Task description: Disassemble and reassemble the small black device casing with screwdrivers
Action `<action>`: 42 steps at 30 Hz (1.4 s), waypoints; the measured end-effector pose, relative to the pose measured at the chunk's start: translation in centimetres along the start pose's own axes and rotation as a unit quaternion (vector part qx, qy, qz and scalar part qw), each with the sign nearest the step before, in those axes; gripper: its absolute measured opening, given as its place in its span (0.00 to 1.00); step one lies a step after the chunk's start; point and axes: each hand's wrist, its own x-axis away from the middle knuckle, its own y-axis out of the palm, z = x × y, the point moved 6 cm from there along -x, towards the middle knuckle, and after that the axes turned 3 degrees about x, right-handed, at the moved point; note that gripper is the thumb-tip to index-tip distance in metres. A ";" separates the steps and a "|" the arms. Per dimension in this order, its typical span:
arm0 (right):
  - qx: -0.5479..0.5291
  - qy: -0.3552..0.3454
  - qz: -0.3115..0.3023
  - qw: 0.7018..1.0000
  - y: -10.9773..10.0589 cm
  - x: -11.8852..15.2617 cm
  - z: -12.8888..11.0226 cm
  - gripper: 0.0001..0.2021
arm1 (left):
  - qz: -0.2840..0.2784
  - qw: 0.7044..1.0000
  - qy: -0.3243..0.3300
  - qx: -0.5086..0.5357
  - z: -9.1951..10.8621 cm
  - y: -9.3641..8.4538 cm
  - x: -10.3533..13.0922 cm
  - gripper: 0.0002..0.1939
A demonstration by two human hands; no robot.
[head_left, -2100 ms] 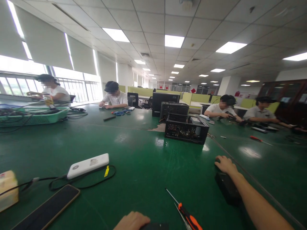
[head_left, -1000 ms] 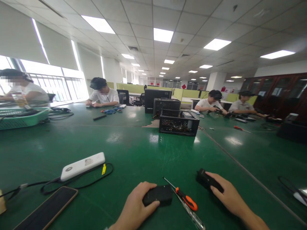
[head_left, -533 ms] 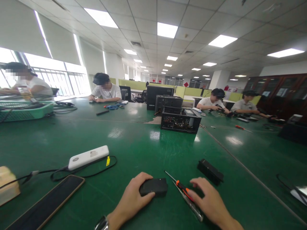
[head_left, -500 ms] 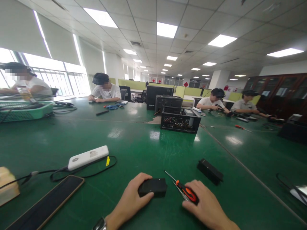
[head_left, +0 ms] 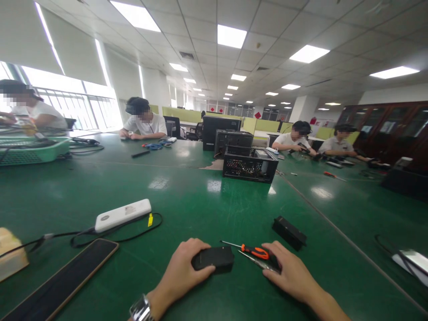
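glossy green tabletop (head_left: 187,200), matt black block (head_left: 216,258)

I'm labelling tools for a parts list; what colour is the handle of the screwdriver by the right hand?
Orange and black, head view.

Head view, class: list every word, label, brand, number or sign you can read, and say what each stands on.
No text can be read in this view.
White device: printed patch, too blurred.
Black box in the left hand: faint marking, too small.
Yellow tag: no legible lettering.
Black computer tower: pale mark, too small.
Red diamond sign at the back: nothing legible.
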 end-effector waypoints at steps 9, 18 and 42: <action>0.014 0.033 0.046 0.998 0.7 -0.9 1.3 0.22 | 0.017 1.000 -0.007 0.002 -0.5 0.4 -0.1 0.15; -0.169 -0.014 0.203 0.964 0.1 -2.2 -0.4 0.15 | 0.036 0.999 -0.004 -0.008 -0.1 0.3 0.2 0.14; -0.444 0.054 0.317 0.836 -0.1 0.2 1.2 0.15 | 0.110 0.991 0.059 -0.046 1.6 -0.8 0.3 0.17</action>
